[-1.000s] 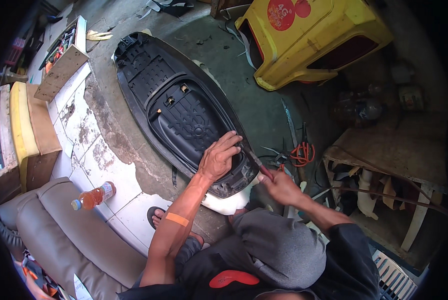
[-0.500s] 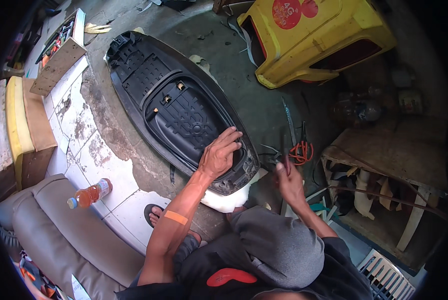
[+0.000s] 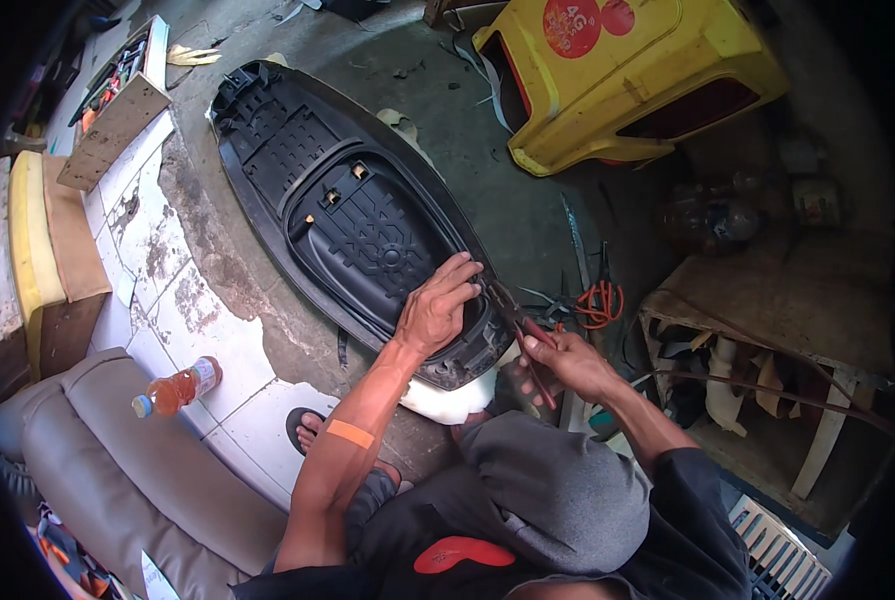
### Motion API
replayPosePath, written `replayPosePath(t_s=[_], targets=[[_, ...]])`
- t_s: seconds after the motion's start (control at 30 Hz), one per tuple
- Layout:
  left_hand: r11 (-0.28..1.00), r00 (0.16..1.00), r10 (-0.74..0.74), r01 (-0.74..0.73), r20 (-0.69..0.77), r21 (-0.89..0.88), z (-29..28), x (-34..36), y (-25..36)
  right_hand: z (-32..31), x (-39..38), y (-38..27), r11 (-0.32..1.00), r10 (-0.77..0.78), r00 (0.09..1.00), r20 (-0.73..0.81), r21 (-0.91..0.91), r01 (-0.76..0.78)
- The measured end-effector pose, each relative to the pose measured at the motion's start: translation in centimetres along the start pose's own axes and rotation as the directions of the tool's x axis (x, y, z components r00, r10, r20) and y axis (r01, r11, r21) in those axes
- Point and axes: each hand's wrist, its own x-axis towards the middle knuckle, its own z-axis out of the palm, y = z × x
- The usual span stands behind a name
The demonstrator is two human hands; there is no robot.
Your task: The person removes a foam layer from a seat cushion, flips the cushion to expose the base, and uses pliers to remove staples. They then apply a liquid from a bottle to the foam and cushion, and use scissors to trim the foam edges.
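A black motorcycle seat [image 3: 368, 215] lies upside down on the floor, its ribbed plastic base facing up. White padding [image 3: 453, 398] shows from under its near end. My left hand [image 3: 441, 308] presses on the base by the right rim, fingers together and curled at the edge. In my right hand [image 3: 571, 362] are red-handled pliers [image 3: 534, 335], the handles slightly apart. Their jaws meet the seat's right rim, just beside my left fingertips. What the jaws bite on is too small to make out.
Right of the seat lie orange-handled tools [image 3: 600, 304]. A yellow plastic stool [image 3: 628, 85] rests tipped over at the far right, with a wooden box [image 3: 758, 310] nearer. At left are a drink bottle [image 3: 180, 386], a brown cushioned seat [image 3: 133, 480] and a wooden tool tray [image 3: 118, 120].
My right hand has moved left with the pliers, from beside the orange-handled tools to the seat's rim. My left hand and the seat are where they were.
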Motion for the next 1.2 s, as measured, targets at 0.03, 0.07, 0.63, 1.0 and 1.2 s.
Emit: replayPosePath(t_s=[0.03, 0.07, 0.63, 1.0, 1.2], targets=[[1.000, 1.000, -0.009, 0.009, 0.001, -0.003, 0.0, 0.0, 0.0, -0.1, 0.2, -0.4, 1.000, 0.025, 1.000, 0.005, 0.006, -0.025], [1.000, 1.000, -0.018, 0.018, 0.001, -0.006, 0.0, 0.0, 0.1, -0.2, 0.4, -0.5, 0.999, 0.038, 0.999, 0.014, 0.001, -0.038], [1.000, 1.000, -0.011, 0.011, -0.010, -0.002, 0.1, 0.2, -0.4, 0.7, 1.3, 2.1, 0.984, -0.037, 0.971, -0.237, 0.161, 0.077], [1.000, 0.999, -0.015, 0.015, -0.032, 0.004, 0.6, 0.0, -0.7, -2.1, 0.4, -1.5, 0.998, 0.030, 0.997, 0.065, -0.055, -0.026], [0.999, 0.999, -0.037, 0.037, -0.037, 0.010, 0.3, -0.2, -0.5, -2.2, 1.0, -3.7, 0.988, 0.126, 0.990, 0.057, -0.099, -0.120]])
